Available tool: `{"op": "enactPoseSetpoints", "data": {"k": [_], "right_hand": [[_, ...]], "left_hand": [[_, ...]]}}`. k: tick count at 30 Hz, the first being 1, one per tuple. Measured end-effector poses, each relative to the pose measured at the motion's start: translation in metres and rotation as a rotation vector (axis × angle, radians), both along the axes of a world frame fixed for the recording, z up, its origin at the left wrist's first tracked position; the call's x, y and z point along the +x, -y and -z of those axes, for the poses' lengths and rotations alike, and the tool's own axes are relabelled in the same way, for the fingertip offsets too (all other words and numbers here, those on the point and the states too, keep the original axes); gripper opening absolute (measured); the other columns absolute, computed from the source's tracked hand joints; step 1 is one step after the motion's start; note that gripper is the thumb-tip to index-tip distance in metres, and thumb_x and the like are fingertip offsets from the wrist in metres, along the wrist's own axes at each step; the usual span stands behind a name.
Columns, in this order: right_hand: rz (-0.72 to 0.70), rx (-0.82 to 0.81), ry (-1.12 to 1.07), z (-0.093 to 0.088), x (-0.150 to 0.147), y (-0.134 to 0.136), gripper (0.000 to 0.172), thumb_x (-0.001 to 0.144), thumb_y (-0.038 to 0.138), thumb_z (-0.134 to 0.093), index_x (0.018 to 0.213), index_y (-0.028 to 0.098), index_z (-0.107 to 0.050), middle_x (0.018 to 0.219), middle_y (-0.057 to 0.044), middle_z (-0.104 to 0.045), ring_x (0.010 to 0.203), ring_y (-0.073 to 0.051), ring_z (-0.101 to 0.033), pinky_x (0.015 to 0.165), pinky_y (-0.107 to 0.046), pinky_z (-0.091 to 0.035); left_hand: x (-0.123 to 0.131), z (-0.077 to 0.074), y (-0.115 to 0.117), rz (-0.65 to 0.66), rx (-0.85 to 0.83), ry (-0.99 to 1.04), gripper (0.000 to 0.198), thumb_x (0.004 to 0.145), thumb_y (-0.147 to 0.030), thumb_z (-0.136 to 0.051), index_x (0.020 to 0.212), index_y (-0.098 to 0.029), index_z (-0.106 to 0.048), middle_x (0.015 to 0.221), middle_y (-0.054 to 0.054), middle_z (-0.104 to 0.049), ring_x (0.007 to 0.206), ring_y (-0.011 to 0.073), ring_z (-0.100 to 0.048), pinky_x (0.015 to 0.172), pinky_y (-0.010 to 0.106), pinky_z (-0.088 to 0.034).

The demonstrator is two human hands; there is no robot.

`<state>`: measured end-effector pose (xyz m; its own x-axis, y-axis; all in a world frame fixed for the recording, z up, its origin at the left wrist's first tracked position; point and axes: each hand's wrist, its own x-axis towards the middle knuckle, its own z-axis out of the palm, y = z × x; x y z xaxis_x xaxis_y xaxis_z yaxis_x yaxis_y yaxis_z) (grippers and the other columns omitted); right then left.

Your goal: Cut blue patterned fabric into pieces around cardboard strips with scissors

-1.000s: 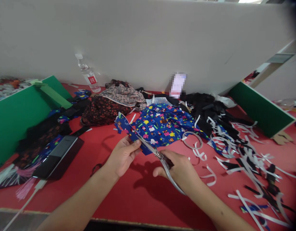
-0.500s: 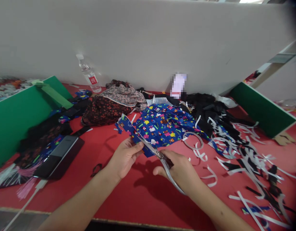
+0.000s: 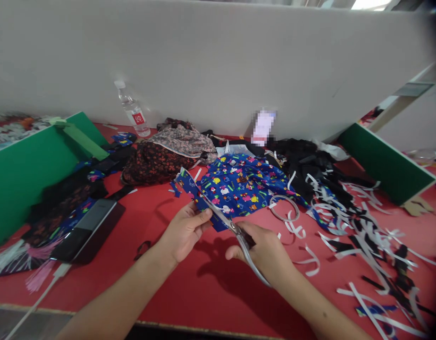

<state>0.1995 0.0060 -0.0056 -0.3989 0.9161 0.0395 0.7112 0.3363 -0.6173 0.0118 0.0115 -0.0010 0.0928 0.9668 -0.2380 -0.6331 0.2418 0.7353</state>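
Left grip [image 3: 184,230] barely shifts, pinching blue cloth [image 3: 239,184]; scissors [image 3: 234,227] in right grip [image 3: 269,248] point up-left along it; blade gap unclear.

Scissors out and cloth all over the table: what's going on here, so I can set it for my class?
A person's right hand holds the scissors, blades against a blue piece that the left hand pinches. Whether it joins the blue cloth behind is hard to tell. Scraps litter the right of the red table.
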Motion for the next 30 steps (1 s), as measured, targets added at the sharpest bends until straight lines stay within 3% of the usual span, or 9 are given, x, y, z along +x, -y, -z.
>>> {"op": "enactPoseSetpoints", "data": {"k": [8, 13, 21, 28, 30], "right_hand": [[-0.029, 0.013, -0.033, 0.0045, 0.0019, -0.0011, 0.052, 0.071, 0.064, -0.057, 0.101, 0.021, -0.062, 0.083, -0.007, -0.066, 0.069, -0.021, -0.061, 0.063, -0.026, -0.043], [-0.011, 0.022, -0.001, 0.0053, 0.0021, -0.0014, 0.055, 0.066, 0.067, -0.058, 0.095, 0.021, -0.064, 0.078, -0.006, -0.066, 0.064, -0.02, -0.061, 0.062, -0.026, -0.043], [-0.006, 0.045, 0.035, 0.0028, 0.0013, 0.0021, 0.049, 0.07, 0.066, -0.056, 0.089, 0.021, -0.062, 0.065, -0.002, -0.06, 0.055, -0.016, -0.054, 0.054, -0.023, -0.037], [-0.028, 0.039, 0.013, -0.003, 0.0025, -0.0004, 0.05, 0.073, 0.063, -0.055, 0.098, 0.02, -0.059, 0.084, -0.007, -0.064, 0.069, -0.02, -0.06, 0.06, -0.025, -0.04], [-0.03, 0.024, 0.011, -0.0012, 0.003, -0.0013, 0.049, 0.072, 0.064, -0.055, 0.093, 0.02, -0.06, 0.079, -0.005, -0.063, 0.065, -0.019, -0.059, 0.058, -0.025, -0.039]], "left_hand": [[0.0017, 0.0081, 0.002, 0.074, 0.003, -0.025, 0.017, 0.069, -0.016, -0.071, 0.086, -0.015, -0.068, 0.087, 0.004, -0.071, 0.083, 0.0145, -0.064, 0.084, 0.026, -0.048], [0.0025, 0.0089, 0.0011, 0.053, -0.025, -0.009, 0.018, 0.067, -0.014, -0.073, 0.084, -0.015, -0.067, 0.086, 0.003, -0.071, 0.082, 0.014, -0.064, 0.083, 0.027, -0.048], [0.0036, 0.005, 0.0028, 0.044, -0.022, 0.023, 0.015, 0.066, -0.012, -0.073, 0.079, -0.016, -0.068, 0.079, 0.0, -0.07, 0.075, 0.0113, -0.064, 0.077, 0.023, -0.05], [0.0009, 0.005, 0.0005, 0.046, -0.01, -0.003, 0.022, 0.067, -0.014, -0.073, 0.088, -0.016, -0.067, 0.087, 0.002, -0.071, 0.083, 0.0135, -0.064, 0.08, 0.025, -0.049], [0.0002, 0.0048, -0.0002, 0.036, -0.006, -0.013, 0.022, 0.066, -0.015, -0.073, 0.087, -0.016, -0.067, 0.087, 0.002, -0.071, 0.082, 0.0139, -0.065, 0.08, 0.025, -0.049]]}}
